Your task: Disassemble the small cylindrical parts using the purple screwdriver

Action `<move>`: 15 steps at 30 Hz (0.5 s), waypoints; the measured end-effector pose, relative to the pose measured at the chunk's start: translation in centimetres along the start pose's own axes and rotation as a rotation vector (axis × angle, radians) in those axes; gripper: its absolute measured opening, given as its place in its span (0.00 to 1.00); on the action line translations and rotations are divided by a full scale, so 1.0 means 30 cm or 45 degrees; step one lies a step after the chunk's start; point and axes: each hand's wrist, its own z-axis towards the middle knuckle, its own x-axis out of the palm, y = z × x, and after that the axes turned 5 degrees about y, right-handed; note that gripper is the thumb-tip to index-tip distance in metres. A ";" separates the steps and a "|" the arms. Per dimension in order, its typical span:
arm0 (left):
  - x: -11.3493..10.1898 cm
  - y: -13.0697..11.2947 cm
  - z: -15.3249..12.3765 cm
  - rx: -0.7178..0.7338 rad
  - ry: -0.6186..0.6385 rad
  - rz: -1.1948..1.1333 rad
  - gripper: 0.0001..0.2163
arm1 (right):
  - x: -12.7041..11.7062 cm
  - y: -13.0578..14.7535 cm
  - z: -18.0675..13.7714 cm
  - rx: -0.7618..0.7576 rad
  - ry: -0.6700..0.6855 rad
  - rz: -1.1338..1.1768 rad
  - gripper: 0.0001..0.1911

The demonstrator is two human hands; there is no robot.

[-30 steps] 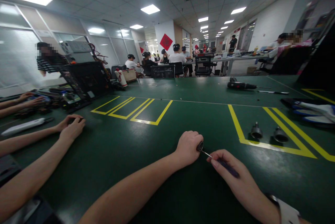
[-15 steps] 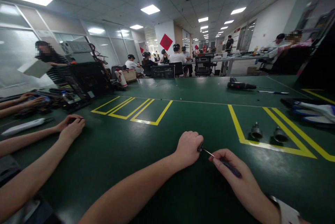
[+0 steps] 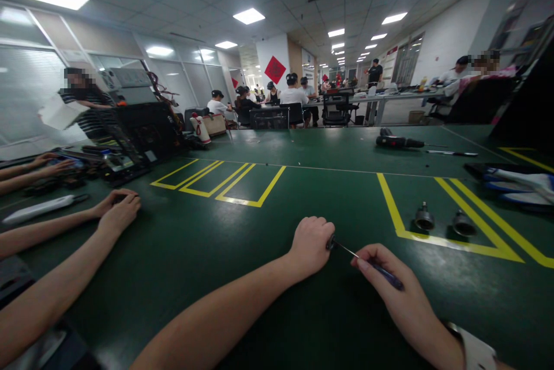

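My left hand (image 3: 310, 247) is closed in a fist around a small dark metal part (image 3: 330, 242); only its round end shows beside the thumb side. In my right hand (image 3: 397, 264) is a slim screwdriver (image 3: 390, 277) with a dark handle, pinched near the front of the handle. Its thin shaft points left, and the tip meets the end of the held part; whether it sits inside is too small to tell. Two metal fittings, one bell-shaped with a stem (image 3: 425, 219) and one beside it (image 3: 463, 223), stand to the right within yellow tape.
The green table (image 3: 194, 231) carries yellow tape outlines. A power drill (image 3: 399, 141), a pen (image 3: 451, 153) and white-and-blue gloves (image 3: 519, 182) lie farther back right. At left, a co-worker's hands (image 3: 119, 211) rest near a white tool (image 3: 38, 209) and dark equipment (image 3: 145, 130).
My right hand and the screwdriver have shifted slightly right, showing a bit more of the shaft. My left hand stays nearly still. In the background, a standing person with a white box has moved slightly.
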 end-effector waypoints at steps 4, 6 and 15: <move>0.003 0.006 0.001 -0.027 -0.007 -0.048 0.02 | -0.005 -0.002 -0.002 0.017 -0.005 0.040 0.12; 0.005 0.008 0.002 -0.032 -0.017 -0.056 0.02 | -0.006 -0.005 -0.004 -0.010 -0.017 0.072 0.13; 0.008 0.006 0.003 -0.053 -0.015 -0.100 0.02 | -0.004 0.000 0.000 0.004 0.039 0.098 0.12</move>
